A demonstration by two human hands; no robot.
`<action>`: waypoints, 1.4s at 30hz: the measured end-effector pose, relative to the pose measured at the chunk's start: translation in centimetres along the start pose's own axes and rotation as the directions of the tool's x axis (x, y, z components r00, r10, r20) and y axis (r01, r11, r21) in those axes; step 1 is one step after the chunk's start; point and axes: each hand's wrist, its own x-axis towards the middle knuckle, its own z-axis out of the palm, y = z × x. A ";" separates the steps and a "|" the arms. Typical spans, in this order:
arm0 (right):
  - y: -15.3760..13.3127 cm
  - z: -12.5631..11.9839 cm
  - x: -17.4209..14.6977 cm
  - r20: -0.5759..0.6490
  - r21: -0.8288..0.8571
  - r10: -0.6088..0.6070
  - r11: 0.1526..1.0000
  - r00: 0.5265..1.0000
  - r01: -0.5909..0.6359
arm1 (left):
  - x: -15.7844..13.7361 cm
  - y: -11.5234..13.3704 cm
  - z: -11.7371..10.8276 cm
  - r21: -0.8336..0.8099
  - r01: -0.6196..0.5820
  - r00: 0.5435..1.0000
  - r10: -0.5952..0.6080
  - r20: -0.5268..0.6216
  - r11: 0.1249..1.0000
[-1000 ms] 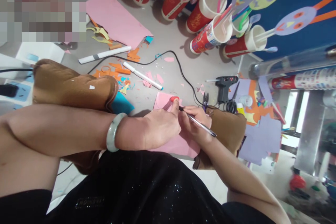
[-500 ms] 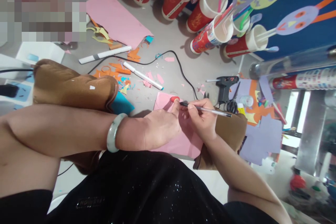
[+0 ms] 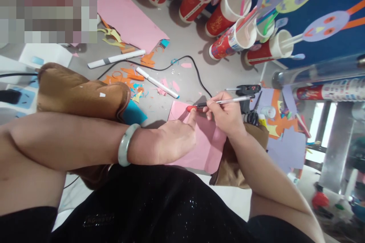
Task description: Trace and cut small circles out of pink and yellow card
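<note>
The left hand (image 3: 176, 140), one finger pressing, other fingers unclear, pins the red piece (image 3: 191, 109) on the pink sheet (image 3: 203, 153), uncut around it; the right hand (image 3: 229, 119) pinches the pen (image 3: 235, 100), its tip at the piece's edge, tracing apparently unfinished; farther right, seemingly finished faces (image 3: 326, 26) stand on straws (image 3: 296, 38).

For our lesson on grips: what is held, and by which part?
Right hand: pen, near its writing end. Left hand: a finger on the red piece, no grip visible.

A deep blue panel (image 3: 327, 50) backs the grey tabletop (image 3: 228, 70).
</note>
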 end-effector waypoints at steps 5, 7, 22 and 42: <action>-1.7 -0.1 2.3 0.132 -0.062 0.082 0.995 0.988 -0.075 | 0.1 -0.1 0.4 0.032 -0.021 1.000 0.021 -0.015 0.999; -2.4 0.0 3.0 0.185 -0.115 0.118 0.989 0.976 -0.098 | 0.1 -0.1 0.5 0.030 -0.009 1.000 0.009 -0.018 1.000; -6.4 1.6 6.5 0.567 -0.446 0.077 0.866 0.820 0.227 | 0.0 -0.2 0.3 0.097 -0.048 0.996 0.055 -0.064 0.994; -5.1 -1.5 2.3 0.157 -0.281 -0.187 0.933 0.970 0.225 | 0.2 -0.2 1.4 0.117 -0.030 0.992 0.044 -0.121 0.993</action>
